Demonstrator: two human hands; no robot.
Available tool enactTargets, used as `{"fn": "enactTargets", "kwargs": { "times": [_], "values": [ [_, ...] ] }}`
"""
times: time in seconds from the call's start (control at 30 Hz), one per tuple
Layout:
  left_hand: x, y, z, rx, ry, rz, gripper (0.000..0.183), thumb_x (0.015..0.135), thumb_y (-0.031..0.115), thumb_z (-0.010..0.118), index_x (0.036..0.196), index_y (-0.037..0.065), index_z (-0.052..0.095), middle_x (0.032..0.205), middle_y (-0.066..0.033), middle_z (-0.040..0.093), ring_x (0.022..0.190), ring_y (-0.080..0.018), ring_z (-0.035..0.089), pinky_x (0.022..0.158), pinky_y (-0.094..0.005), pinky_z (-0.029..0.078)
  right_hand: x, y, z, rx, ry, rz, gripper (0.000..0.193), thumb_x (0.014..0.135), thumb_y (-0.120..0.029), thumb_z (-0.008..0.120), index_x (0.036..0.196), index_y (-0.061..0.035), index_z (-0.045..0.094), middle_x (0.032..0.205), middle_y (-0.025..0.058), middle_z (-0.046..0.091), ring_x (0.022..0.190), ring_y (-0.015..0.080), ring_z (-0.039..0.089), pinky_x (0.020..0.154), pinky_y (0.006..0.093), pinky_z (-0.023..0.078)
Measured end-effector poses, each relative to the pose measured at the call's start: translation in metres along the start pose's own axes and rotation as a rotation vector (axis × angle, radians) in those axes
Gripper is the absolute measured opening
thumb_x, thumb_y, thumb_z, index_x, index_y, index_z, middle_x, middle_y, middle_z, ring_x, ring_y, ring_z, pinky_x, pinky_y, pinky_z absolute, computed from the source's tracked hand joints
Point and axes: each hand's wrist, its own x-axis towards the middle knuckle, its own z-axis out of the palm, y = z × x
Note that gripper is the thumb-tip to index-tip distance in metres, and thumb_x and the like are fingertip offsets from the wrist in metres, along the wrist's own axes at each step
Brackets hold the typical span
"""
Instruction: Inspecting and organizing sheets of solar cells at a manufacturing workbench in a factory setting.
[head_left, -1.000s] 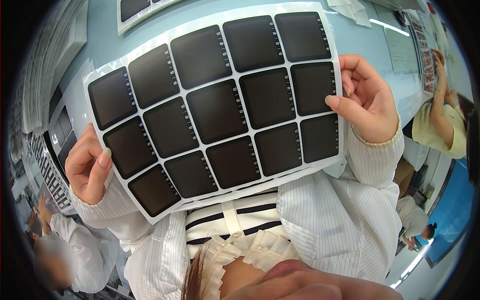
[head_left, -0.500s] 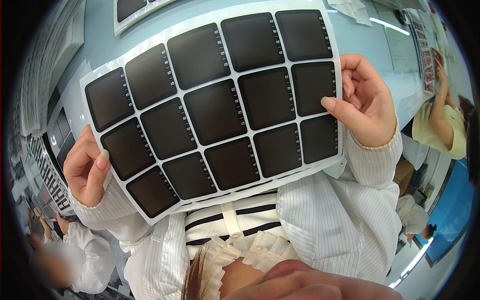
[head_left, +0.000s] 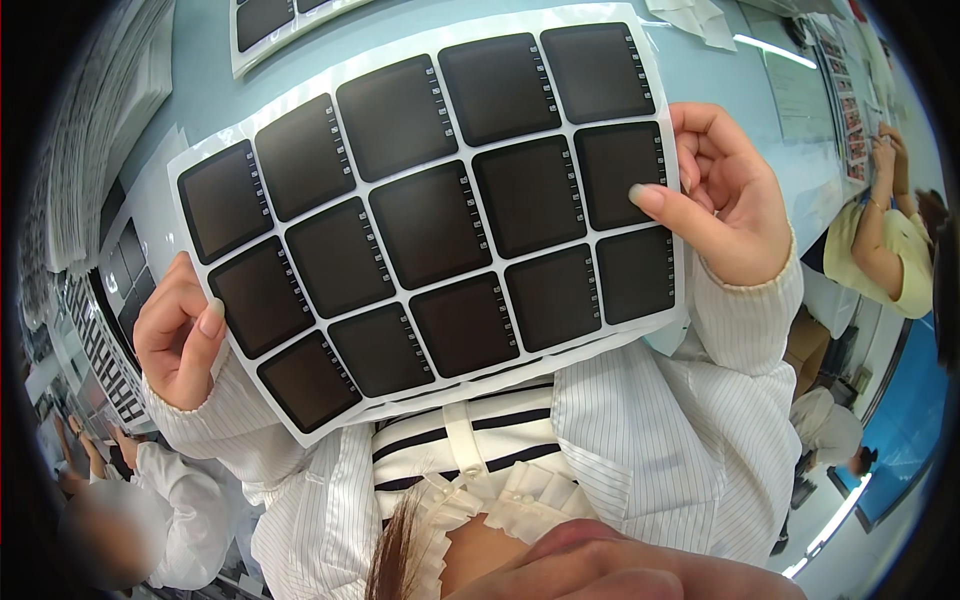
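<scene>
A white sheet (head_left: 370, 183) printed with rows of dark, rounded squares is held up in front of my chest, tilted and slightly bowed. Each square carries a column of tiny marks along its right side. My left hand (head_left: 180, 335) pinches the sheet's left edge, thumb on the front face and fingers curled behind. At the right edge my right hand (head_left: 735, 190) grips it, the thumb lying across a dark square and the other fingers bent at the border. Beneath the lower edge, the pale layer's nature is unclear.
Tall stacks of paper (head_left: 125, 100) stand at the far left. Another printed sheet (head_left: 275, 25) lies on the pale blue table (head_left: 200, 95). A co-worker in yellow (head_left: 880, 255) handles a sheet at the right; another in white (head_left: 185, 510) is at lower left.
The sheet's upper right corner has dropped slightly to the left, and my right hand has moved a little left with it. My left hand has shifted slightly right. Both grips persist.
</scene>
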Motion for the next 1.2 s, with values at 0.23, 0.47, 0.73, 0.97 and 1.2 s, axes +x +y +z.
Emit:
{"fn": "enactTargets", "kwargs": {
  "times": [0.23,0.47,0.73,0.97,1.2],
  "values": [
    [0.003,0.0,0.001,-0.008,-0.009,0.016,0.018,0.074,0.007,0.053,0.059,0.002,0.044,0.061,-0.0024,0.042,0.061,-0.0133,0.032,0.057,-0.026,0.025,0.004,0.01,-0.03,0.255,-0.324,-0.064,0.057,0.069,0.001,0.064,0.122,0.0033,0.041,0.084,-0.0008,0.043,0.07,0.0055,0.04,0.069,0.017,0.035],
    [0.001,-0.003,-0.002,-0.016,-0.027,0.021,0.019,0.075,0.008,0.054,0.06,0.002,0.045,0.061,-0.0024,0.043,0.06,-0.0135,0.032,0.057,-0.0263,0.025,0.001,0.002,-0.013,0.34,-0.116,0.055,0.022,0.084,-0.008,0.058,0.103,0.0022,0.054,0.081,0.0002,0.053,0.07,0.0057,0.047,0.069,0.0182,0.039],
    [0.002,-0.005,-0.009,0.001,-0.254,0.101,0.024,0.08,0.013,0.055,0.06,0.001,0.048,0.069,-0.0088,0.053,0.068,-0.0199,0.046,0.066,-0.0296,0.035,0.0,-0.01,-0.011,0.126,-0.101,-0.06,0.019,0.087,-0.016,0.057,0.074,-0.0019,0.057,0.063,-0.0038,0.051,0.056,0.0031,0.039,0.052,0.0176,0.03],
    [0.001,-0.001,-0.007,-0.198,-0.143,-0.035,0.02,0.078,0.005,0.05,0.059,0.001,0.045,0.066,-0.008,0.05,0.068,-0.0181,0.043,0.067,-0.0282,0.033,0.001,-0.013,-0.008,0.184,-0.025,-0.141,0.021,0.085,-0.017,0.058,0.07,-0.0027,0.056,0.057,-0.0051,0.045,0.052,0.0021,0.034,0.048,0.0184,0.023],
    [-0.001,-0.005,-0.008,-0.249,-0.119,-0.018,0.021,0.078,0.005,0.051,0.059,0.0,0.045,0.064,-0.0055,0.047,0.064,-0.0154,0.04,0.061,-0.0261,0.03,-0.004,-0.016,-0.006,0.279,0.057,-0.165,0.021,0.084,-0.015,0.055,0.068,-0.0027,0.053,0.056,-0.005,0.043,0.05,0.0011,0.031,0.047,0.0177,0.021]
  ]
}}
